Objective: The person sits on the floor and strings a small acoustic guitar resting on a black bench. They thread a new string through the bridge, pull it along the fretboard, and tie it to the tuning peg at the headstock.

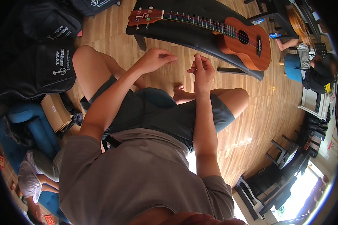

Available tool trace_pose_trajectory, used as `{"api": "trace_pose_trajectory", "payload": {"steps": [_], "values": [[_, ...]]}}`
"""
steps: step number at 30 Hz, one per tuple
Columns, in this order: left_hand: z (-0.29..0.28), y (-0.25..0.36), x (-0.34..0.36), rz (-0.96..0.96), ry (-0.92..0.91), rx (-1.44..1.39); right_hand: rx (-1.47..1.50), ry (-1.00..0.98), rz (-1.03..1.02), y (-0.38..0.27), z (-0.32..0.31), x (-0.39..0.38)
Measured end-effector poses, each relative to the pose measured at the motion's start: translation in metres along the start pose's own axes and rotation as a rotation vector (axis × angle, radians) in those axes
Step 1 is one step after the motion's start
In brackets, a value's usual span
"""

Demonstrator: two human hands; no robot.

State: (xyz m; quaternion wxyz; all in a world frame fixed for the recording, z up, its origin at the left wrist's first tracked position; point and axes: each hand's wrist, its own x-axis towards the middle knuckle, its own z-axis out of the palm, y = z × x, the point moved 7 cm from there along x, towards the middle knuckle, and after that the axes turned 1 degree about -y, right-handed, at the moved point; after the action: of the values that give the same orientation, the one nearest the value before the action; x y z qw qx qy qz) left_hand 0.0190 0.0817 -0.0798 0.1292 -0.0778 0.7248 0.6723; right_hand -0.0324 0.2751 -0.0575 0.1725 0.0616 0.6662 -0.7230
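Through the head camera, we see our left hand and right hand apart over open floor, short of the black bench's near edge. Both pinch narrowly; we cannot tell whether anything thin is held. The ukulele lies along the bench, hiding much of its right end; the top-side edge is partly cut off.

Bare left hand and bare right hand: whether either pinches a small item cannot be determined. Black padded surface: partly hidden beneath the reddish-brown wooden ukulele. White-printed black fabric bag: truncated by the upper edge.
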Motion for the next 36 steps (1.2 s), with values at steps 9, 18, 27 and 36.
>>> {"api": "trace_pose_trajectory", "payload": {"steps": [9, 18, 27, 36], "values": [[0.004, 0.016, -0.005, 0.046, -0.006, -0.241, -0.077, 0.001, 0.043, -0.004, 0.003, -0.004], [0.019, 0.019, -0.01, 0.045, -0.13, -0.429, -0.053, -0.104, 0.055, 0.001, 0.009, -0.005], [0.021, 0.013, -0.007, -0.001, -0.143, -0.405, 0.137, -0.306, 0.128, 0.003, 0.021, -0.01], [0.014, 0.012, -0.008, 0.025, -0.069, -0.123, 0.118, -0.372, 0.127, 0.004, 0.025, -0.011]]}}
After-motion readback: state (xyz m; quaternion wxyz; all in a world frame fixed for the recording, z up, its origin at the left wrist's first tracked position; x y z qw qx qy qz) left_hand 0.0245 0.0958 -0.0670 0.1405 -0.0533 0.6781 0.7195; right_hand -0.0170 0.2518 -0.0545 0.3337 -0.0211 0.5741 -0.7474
